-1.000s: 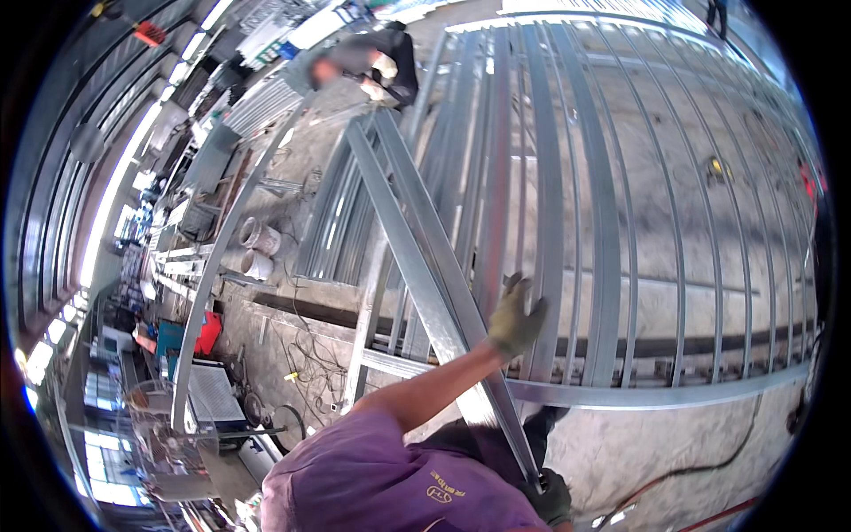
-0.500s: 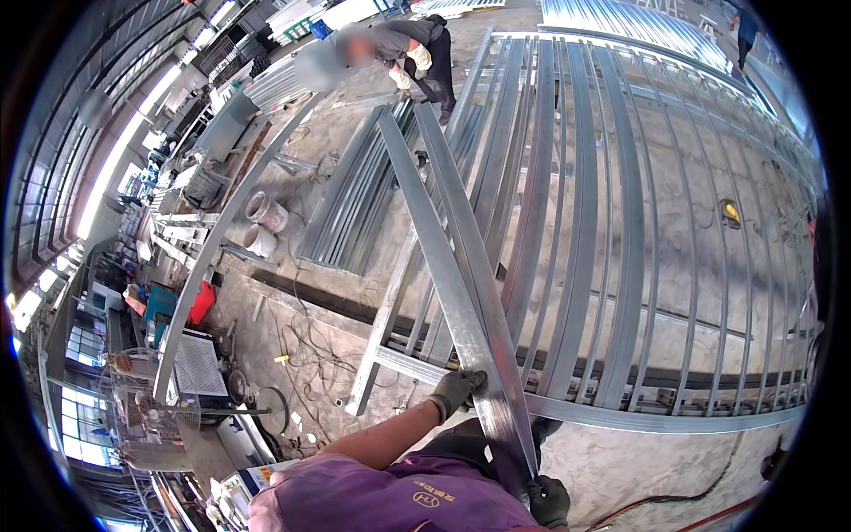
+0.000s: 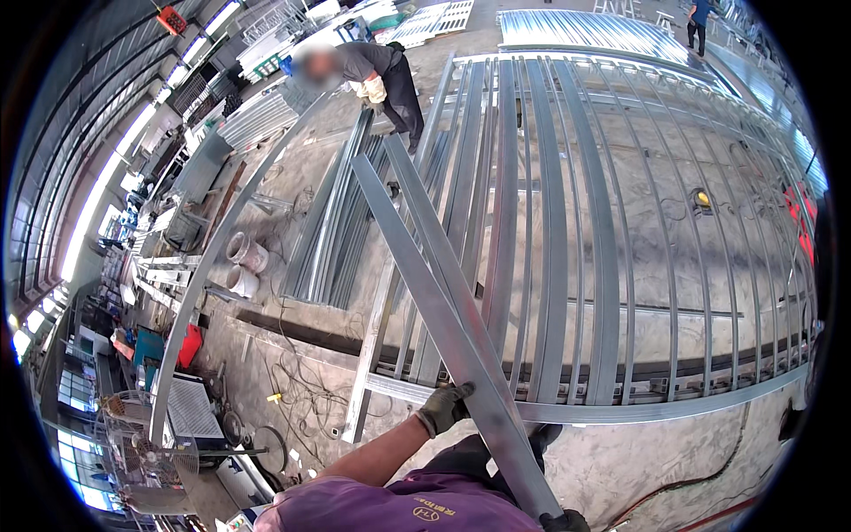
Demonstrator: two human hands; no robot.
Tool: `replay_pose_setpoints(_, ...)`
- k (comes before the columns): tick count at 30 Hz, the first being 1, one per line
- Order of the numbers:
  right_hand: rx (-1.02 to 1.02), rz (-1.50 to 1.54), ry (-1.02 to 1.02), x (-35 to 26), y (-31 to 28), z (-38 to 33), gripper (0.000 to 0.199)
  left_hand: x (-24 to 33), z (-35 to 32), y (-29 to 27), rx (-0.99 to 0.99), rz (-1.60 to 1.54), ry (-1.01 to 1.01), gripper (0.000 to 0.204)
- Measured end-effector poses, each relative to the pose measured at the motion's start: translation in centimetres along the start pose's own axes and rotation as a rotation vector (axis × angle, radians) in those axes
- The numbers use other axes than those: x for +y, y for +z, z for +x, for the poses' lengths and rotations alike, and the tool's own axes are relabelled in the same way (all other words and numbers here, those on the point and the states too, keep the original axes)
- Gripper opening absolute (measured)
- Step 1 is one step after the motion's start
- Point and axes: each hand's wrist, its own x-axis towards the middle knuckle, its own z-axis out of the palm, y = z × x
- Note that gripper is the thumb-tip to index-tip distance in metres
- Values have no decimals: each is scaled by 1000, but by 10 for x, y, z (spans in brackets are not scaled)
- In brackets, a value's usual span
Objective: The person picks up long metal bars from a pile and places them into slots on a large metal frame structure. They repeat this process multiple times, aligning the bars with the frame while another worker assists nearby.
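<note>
Two long galvanized steel profiles lie at a slant ahead of me, overlapping toward their near ends. My gloved left hand (image 3: 445, 410) is closed on the left edge of the nearer steel profile (image 3: 434, 306). At the bottom edge of the picture, my gloved right hand (image 3: 565, 521) grips the near end of that same profile, partly cut off by the frame. The second steel profile (image 3: 436, 232) runs beside and partly beneath it. Under both is the long steel frame (image 3: 612, 413), with many parallel bars (image 3: 552, 266) laid across it.
Left of the frame, a bent-over co-worker (image 3: 390, 75) has gloved hands at the far end of a profile stack (image 3: 332, 230). White buckets (image 3: 244, 266), tangled cables (image 3: 306, 390) and a curved-looking rail (image 3: 208, 248) are on the left. A yellow tool (image 3: 703, 199) lies beyond the bars.
My view has shifted, so the frame sits further left in the picture. My right hand and the profile's near end are lower and further right. The co-worker's hands are now at the stack's end.
</note>
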Motion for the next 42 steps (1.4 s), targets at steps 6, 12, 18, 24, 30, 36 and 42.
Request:
replay_pose_setpoints(6, 218, 45, -62, -22, -24, -24, 64, 4, 1, 11, -1, -7, 169, 35)
replay_pose_setpoints(12, 493, 526, -325, 65, 37, 25, 50, 40, -28, 85, -60, 29, 237, 36)
replay_pose_setpoints(18, 400, 219, -237, 60, -41, -7, 35, 62, 35, 142, -238, 101, 405, 28)
replay_pose_setpoints(24, 691, 454, -93, 1, -48, 5, 45, 56, 116, 245, -228, -92, 205, 34)
replay_pose_setpoints(30, 820, 256, -7, -47, -103, 68, 54, 24, 195, 321, -215, 225, 252, 37)
replay_pose_setpoints(36, 642, 496, -19, -91, -160, 124, 63, 40, 327, 338, -132, 809, 689, 43)
replay_pose_setpoints(42, 649, 433, -26, -105, -191, 199, 68, 51, 378, 378, -146, 756, 641, 42)
